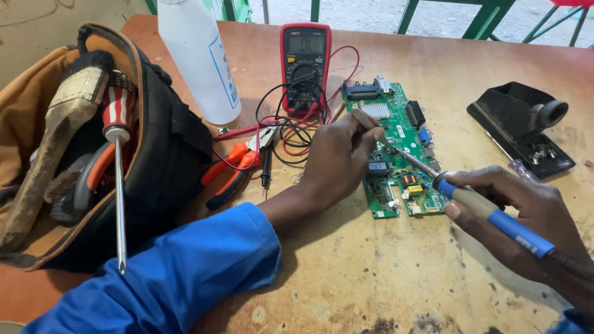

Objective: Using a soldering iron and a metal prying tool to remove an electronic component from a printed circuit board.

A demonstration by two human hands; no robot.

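A green circuit board point(396, 133) lies flat on the worn brown table point(371, 272). My left hand point(337, 158) rests at the board's left edge, fingers pinched on a thin strand of solder wire. My right hand point(526, 216) grips a soldering iron point(489, 213) with a blue and grey handle. Its metal tip slants up-left over the board and ends right by my left fingertips.
A red multimeter point(304, 65) with red and black leads stands behind the board. Orange-handled pliers point(238, 164) lie left of my hand. A white plastic bottle point(198, 55) and an open tool bag point(93, 148) with a screwdriver fill the left. A black iron stand point(523, 127) sits at right.
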